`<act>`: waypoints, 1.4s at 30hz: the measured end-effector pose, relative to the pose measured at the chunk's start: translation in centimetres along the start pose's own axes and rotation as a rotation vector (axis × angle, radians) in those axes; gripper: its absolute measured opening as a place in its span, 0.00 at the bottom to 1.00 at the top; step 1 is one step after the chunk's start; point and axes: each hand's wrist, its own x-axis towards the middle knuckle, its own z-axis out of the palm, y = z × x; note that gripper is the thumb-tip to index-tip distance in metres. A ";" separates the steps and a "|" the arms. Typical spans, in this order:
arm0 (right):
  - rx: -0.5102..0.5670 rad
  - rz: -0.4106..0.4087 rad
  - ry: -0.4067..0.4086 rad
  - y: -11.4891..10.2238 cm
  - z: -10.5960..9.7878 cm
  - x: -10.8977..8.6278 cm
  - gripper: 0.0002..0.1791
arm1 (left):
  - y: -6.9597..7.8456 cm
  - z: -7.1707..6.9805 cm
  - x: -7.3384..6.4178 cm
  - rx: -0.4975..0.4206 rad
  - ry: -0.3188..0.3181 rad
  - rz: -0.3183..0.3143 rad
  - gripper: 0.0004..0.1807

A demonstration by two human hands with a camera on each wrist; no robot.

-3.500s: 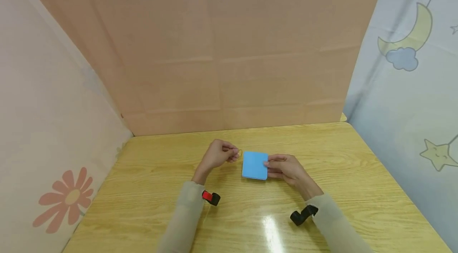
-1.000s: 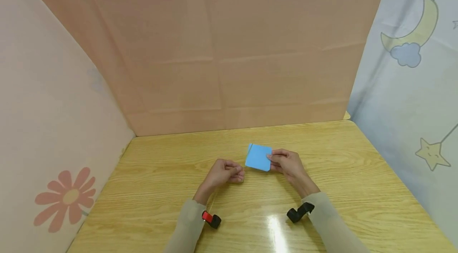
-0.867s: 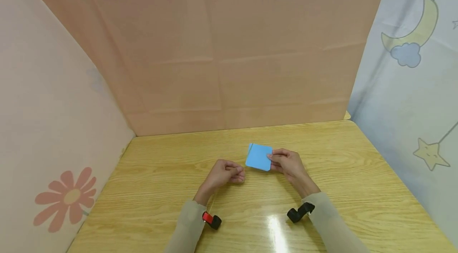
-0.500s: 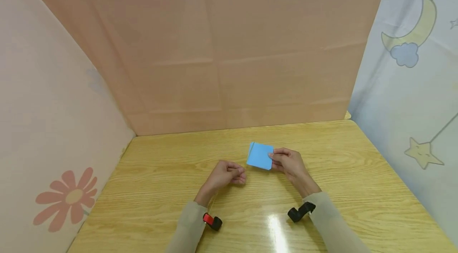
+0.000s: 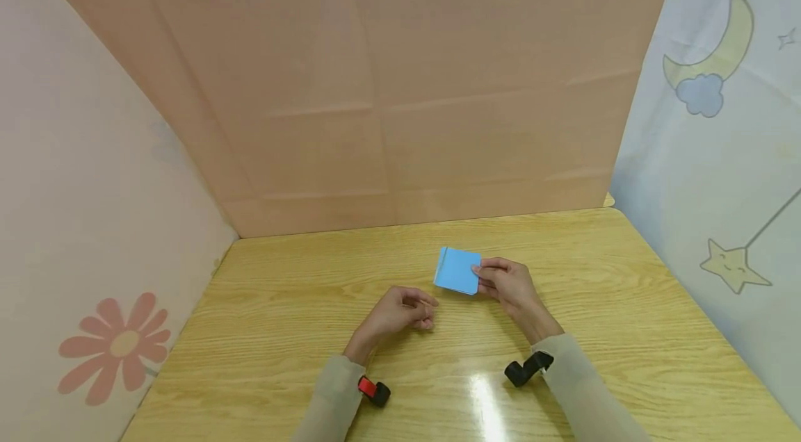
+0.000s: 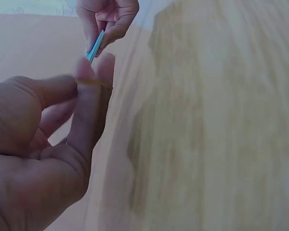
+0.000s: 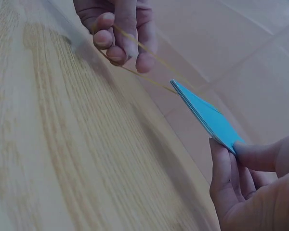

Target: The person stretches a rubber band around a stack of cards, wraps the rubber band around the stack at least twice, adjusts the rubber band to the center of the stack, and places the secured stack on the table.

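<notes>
My right hand (image 5: 510,285) pinches a thin stack of blue square cards (image 5: 458,272) by its right edge, thumb on top and fingers beneath. The cards are held tilted above the table. A yellow rubber band (image 7: 159,58) runs from the stack to my left hand (image 5: 400,310), pulled into two taut strands in the right wrist view. My left fingers are curled with the band hooked round them; in the left wrist view the band (image 6: 95,83) crosses close to the fingertips. Near the left edge of the stack, a thin line of the band lies across the top card.
A wood-grain table (image 5: 281,303) lies under both hands. Behind it hangs a plain tan cloth (image 5: 375,94), with printed cloths (image 5: 112,219) at the sides. Each wrist carries a small black camera mount (image 5: 528,369).
The band, a loose loop in my left hand at first, now stretches from the stack. My left hand has come nearer the front edge; the cards have moved right and back and tilted.
</notes>
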 end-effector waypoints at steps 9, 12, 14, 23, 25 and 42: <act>-0.009 -0.002 -0.007 0.2 0.0 0.1 0.12 | 0.6 0.6 -0.2 0.268 -0.087 0.085 0.18; -0.009 0.001 -0.008 0.3 0.0 0.1 0.12 | 0.9 1.0 -0.4 0.376 -0.069 0.090 0.17; -0.010 0.009 -0.006 0.3 0.1 0.0 0.12 | 1.2 1.4 -0.5 0.477 -0.051 0.118 0.18; -0.014 0.040 0.002 0.5 0.1 0.0 0.13 | 2.3 2.9 -0.7 1.102 0.069 0.479 0.31; -0.013 0.038 0.002 0.5 0.1 0.0 0.15 | 2.4 3.1 -0.7 1.174 0.112 0.562 0.34; 0.057 -0.078 0.091 -0.8 0.6 -0.9 0.16 | 2.4 4.7 -0.2 0.183 0.378 0.241 0.34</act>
